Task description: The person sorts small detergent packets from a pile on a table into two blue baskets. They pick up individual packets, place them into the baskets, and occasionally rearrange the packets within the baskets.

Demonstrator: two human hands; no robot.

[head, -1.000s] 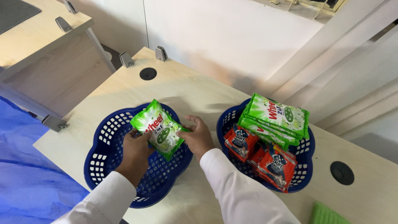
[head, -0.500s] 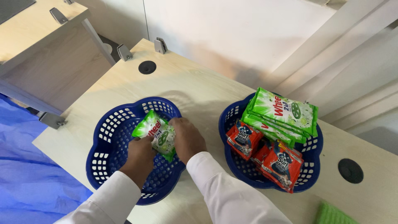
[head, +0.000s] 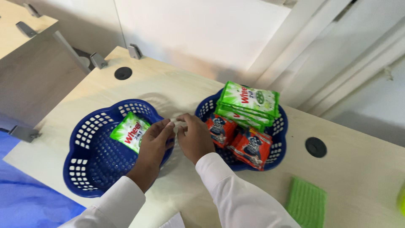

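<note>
The left hand (head: pixel 155 141) hangs over the right rim of the left blue basket (head: pixel 90 169), fingers loosely spread and holding nothing. At its ten o'clock, just beside the fingertips, a green sachet (head: pixel 130 131) lies flat inside that basket, tilted against the far wall. The right hand (head: pixel 194 137) hovers over the bare wooden table (head: pixel 177 90) in the gap between the baskets, fingers curled but empty, its fingertips nearly meeting those of the left.

At the right hand's three o'clock the right blue basket (head: pixel 279 141) holds red sachets (head: pixel 249 145) in front and a stack of green sachets (head: pixel 249 101) behind at one o'clock. A green cloth (head: pixel 307 202) lies at five o'clock, well apart. Two round black cable holes (head: pixel 122 73) (head: pixel 316 147) sit in the tabletop, neither in the hands' way.
</note>
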